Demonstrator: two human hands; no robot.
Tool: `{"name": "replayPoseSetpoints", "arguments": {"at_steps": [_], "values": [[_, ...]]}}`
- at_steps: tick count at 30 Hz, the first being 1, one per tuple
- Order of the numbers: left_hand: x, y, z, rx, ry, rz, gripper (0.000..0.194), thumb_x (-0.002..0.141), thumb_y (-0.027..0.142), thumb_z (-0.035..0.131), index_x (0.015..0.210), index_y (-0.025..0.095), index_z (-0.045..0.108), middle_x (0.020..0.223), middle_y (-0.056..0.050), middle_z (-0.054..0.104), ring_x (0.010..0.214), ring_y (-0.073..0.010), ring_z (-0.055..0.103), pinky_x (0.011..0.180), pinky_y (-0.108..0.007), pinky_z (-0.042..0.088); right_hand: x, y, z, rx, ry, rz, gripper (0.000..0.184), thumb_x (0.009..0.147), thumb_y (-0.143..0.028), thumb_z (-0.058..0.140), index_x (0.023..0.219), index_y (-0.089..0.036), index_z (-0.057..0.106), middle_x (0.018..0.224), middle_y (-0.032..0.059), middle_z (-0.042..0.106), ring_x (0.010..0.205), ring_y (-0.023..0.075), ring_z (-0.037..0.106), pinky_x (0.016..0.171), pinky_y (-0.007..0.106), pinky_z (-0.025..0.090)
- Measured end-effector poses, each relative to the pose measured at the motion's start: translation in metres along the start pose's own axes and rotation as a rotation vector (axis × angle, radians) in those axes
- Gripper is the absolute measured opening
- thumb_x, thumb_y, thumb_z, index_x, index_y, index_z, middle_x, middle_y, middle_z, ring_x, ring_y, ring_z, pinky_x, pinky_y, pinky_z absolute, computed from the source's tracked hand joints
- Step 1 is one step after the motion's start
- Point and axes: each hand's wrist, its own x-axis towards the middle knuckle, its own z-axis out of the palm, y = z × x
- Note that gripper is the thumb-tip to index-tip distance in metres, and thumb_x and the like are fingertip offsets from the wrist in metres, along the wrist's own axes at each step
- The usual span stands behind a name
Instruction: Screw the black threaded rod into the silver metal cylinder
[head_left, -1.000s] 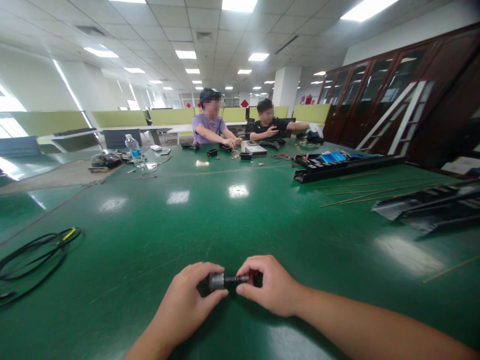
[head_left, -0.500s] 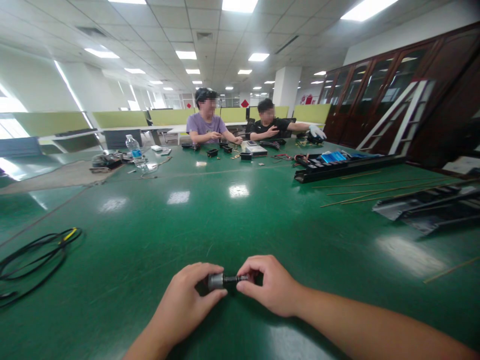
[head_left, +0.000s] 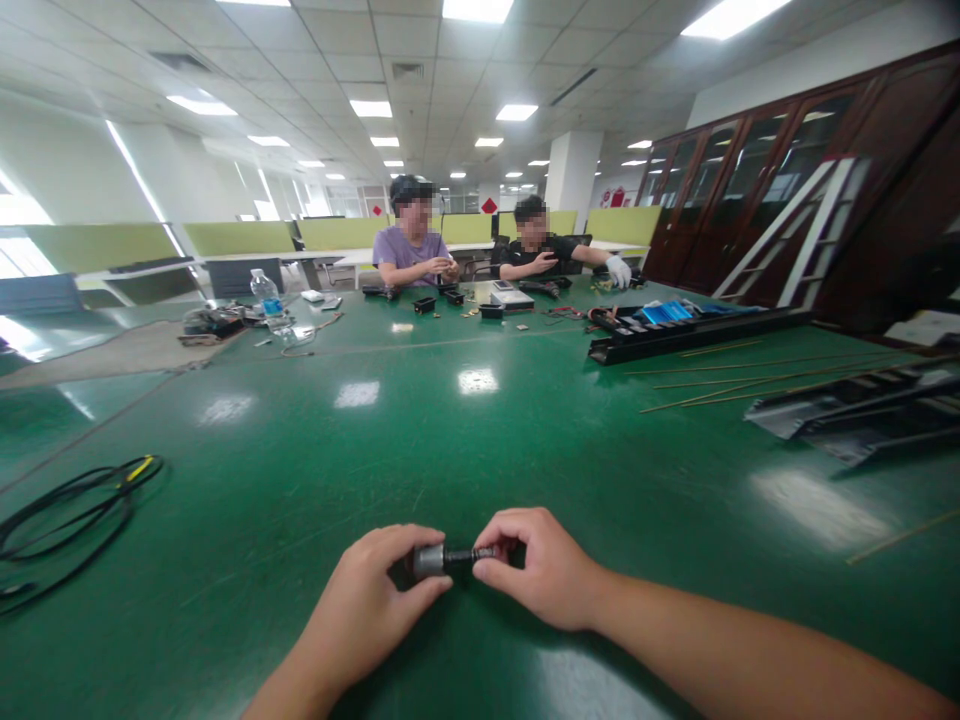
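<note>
Near the front of the green table [head_left: 420, 440], my left hand [head_left: 375, 595] has its thumb and fingers closed round a short silver-grey cylinder [head_left: 430, 560]. A thin black rod [head_left: 460, 558] sticks out of the cylinder's right end, lying level in line with it. My right hand [head_left: 544, 570] pinches the rod's far end between thumb and fingertips. Part of that end is hidden by the fingers, and I cannot tell whether cylinder and rod are one piece.
A coiled black cable [head_left: 90, 510] lies at left. Black metal channels [head_left: 862, 410] and thin brass-coloured rods [head_left: 720, 385] lie at right. Across the table, one person [head_left: 409, 245] holds something small; another [head_left: 536, 245] wears a white glove. A water bottle [head_left: 266, 297] stands back left.
My hands have hardly moved and keep their hold on the cylinder and rod. Across the table, one person's hands have lifted and the other's gloved hand has shifted left.
</note>
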Motion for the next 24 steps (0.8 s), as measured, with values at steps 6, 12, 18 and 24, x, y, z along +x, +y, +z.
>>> {"name": "replayPoseSetpoints", "arguments": {"at_steps": [6, 12, 18, 24], "values": [[0.0015, 0.0000, -0.0006, 0.004, -0.005, -0.009, 0.028, 0.079, 0.031, 0.073, 0.107, 0.030, 0.068, 0.105, 0.001, 0.072, 0.099, -0.0214, 0.066, 0.092, -0.035, 0.049, -0.0002, 0.0028, 0.0004, 0.001, 0.001, -0.001, 0.008, 0.078, -0.024, 0.069, 0.079, -0.017, 0.071, 0.071, 0.0012, 0.067, 0.066, 0.0139, 0.060, 0.065, 0.024, 0.045], [0.0010, 0.0008, -0.0021, 0.008, -0.012, -0.019, 0.027, 0.079, 0.031, 0.073, 0.106, 0.030, 0.069, 0.106, 0.001, 0.072, 0.100, -0.0217, 0.065, 0.092, -0.035, 0.049, -0.0008, 0.0021, 0.0005, 0.006, 0.000, 0.004, 0.009, 0.079, -0.025, 0.068, 0.079, -0.016, 0.071, 0.071, 0.0011, 0.067, 0.066, 0.0137, 0.060, 0.064, 0.024, 0.045], [0.0015, 0.0021, -0.0041, 0.010, -0.014, -0.025, 0.027, 0.080, 0.032, 0.073, 0.106, 0.031, 0.069, 0.105, 0.001, 0.072, 0.099, -0.0215, 0.066, 0.091, -0.035, 0.049, 0.0000, 0.0010, -0.0005, 0.014, -0.003, 0.010, 0.010, 0.079, -0.025, 0.068, 0.080, -0.016, 0.071, 0.071, 0.0016, 0.067, 0.065, 0.0138, 0.059, 0.064, 0.024, 0.045], [0.0016, 0.0013, -0.0049, -0.005, -0.017, -0.031, 0.027, 0.080, 0.032, 0.072, 0.107, 0.029, 0.069, 0.107, -0.001, 0.071, 0.100, -0.0229, 0.065, 0.093, -0.036, 0.049, -0.0001, 0.0002, -0.0011, 0.013, -0.007, 0.016, 0.011, 0.080, -0.026, 0.068, 0.081, -0.016, 0.072, 0.071, 0.0018, 0.067, 0.065, 0.0140, 0.059, 0.063, 0.025, 0.045]]}}
